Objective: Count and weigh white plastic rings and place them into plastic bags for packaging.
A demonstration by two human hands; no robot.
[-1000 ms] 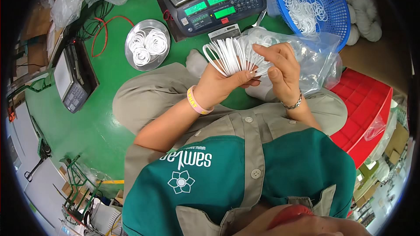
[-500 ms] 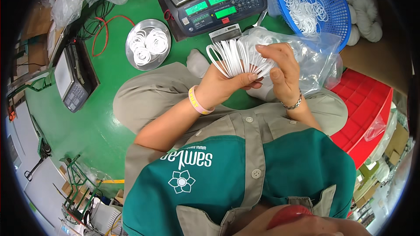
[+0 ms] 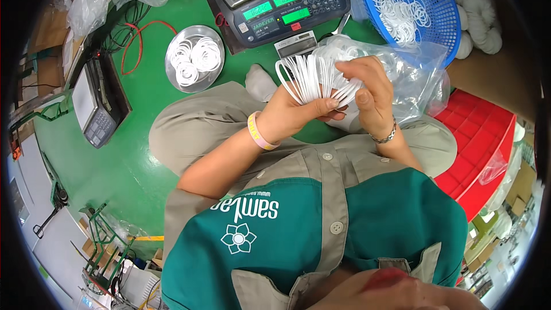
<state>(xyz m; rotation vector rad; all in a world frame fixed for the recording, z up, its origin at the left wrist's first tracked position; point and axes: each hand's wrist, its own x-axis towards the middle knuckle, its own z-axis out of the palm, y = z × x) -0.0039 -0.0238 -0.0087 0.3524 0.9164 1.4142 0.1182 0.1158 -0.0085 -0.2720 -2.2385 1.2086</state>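
My left hand (image 3: 290, 116) is clamped on a fanned stack of thin white rubber rings (image 3: 313, 74); my right hand (image 3: 370, 95) pinches through them, seemingly counting, above my lap near the grey digital scale (image 3: 275, 0). Next needs steady fingertip separation.

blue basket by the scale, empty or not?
Not empty: the blue basket holds a loose pile of white rings, covering only part of its bottom.

L (image 3: 290, 116) + R hand (image 3: 370, 95), fingers pinched
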